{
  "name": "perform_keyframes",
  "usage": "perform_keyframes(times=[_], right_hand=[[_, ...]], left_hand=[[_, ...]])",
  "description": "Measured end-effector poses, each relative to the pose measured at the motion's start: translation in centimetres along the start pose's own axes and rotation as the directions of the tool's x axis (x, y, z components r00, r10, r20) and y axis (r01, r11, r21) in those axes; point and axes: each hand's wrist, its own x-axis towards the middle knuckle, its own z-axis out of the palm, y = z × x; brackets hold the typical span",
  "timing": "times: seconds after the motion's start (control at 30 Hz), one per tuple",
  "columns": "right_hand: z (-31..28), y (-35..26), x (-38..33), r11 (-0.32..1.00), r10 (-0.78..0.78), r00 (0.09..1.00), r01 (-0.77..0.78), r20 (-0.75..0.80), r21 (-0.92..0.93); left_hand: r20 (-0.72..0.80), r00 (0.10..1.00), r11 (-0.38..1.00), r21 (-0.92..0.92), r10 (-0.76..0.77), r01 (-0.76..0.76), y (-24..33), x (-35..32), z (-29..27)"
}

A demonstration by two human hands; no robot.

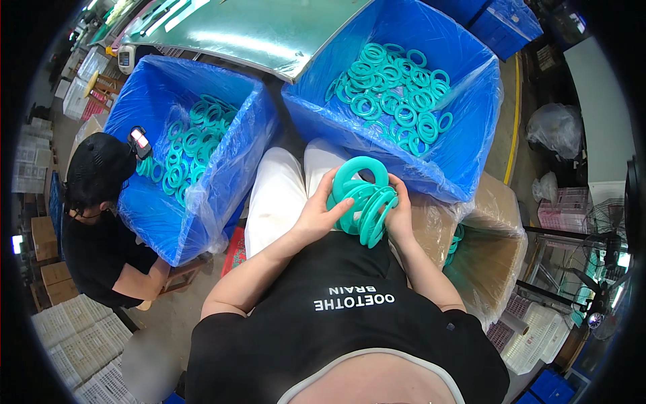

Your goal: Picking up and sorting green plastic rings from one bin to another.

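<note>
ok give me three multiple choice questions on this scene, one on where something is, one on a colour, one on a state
1. Where is the stack of rings that both hands hold?
A. over the person's lap
B. inside the left bin
C. on the floor

2. What colour are the plastic liners of the two bins holding loose rings?
A. red
B. blue
C. clear yellow

3. How is the stack held?
A. pinched by the left hand alone
B. lying free with no hand on it
C. gripped between both hands

Answers:
1 A, the stack sits above the white trousers, short of the right bin.
2 B, the left bin and the right bin both show blue liners around teal rings.
3 C, the left hand presses one side and the right hand the other.
</note>
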Motion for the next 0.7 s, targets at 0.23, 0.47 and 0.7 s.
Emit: perform_keyframes(times=[0.23, 0.47, 0.7], right_hand=[[-0.4, -0.3, -0.6, 0.992, 0.031, 0.997, -0.039, 0.065, 0.117], [0.7, -0.1, -0.1, 0.996, -0.074, 0.992, 0.078, 0.106, -0.034], [1.7, -0.4, 1.0, 0.991, -0.083, 0.992, 0.072, 0.099, 0.115]], left_hand=[[-0.058, 0.983, 0.954, -0.256, -0.174, 0.154, 0.6, -0.2, 0.3], [0.113, 0.964, 0.739, -0.623, -0.24, 0.257, 0.0, -1.0, 0.3], [0.047, 0.964, 0.699, -0.679, -0.263, 0.225, 0.1, -1.1, -0.6]])
